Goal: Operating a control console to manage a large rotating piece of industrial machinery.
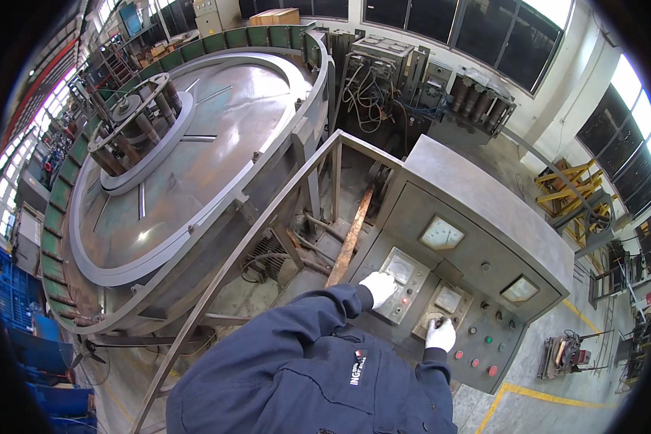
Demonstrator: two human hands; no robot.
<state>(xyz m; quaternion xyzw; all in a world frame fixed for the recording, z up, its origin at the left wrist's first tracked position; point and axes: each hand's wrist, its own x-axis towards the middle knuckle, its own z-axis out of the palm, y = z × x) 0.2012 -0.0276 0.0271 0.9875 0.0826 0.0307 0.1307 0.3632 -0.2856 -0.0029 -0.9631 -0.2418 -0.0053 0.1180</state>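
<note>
Both my hands wear white gloves and are at a grey metal control console [419, 206]. My left hand [380, 289] rests at the left edge of the left meter unit [399, 267]; its fingers look curled together, and what lies under them is hidden. A small red light shows beside it. My right hand [441, 333] is closed round a dark knob [437, 320] at the lower part of the right meter unit [449, 299]. Two larger dial gauges, an upper one [442, 233] and a right one [520, 289], sit higher on the panel.
Red buttons [474, 363] and a green button [489, 339] lie right of my right hand. A large round metal turntable [217, 137] fills the left, behind a metal frame rail [224, 278]. Loose cables [369, 94] hang beyond the console. A small wheeled machine [563, 354] stands on the floor.
</note>
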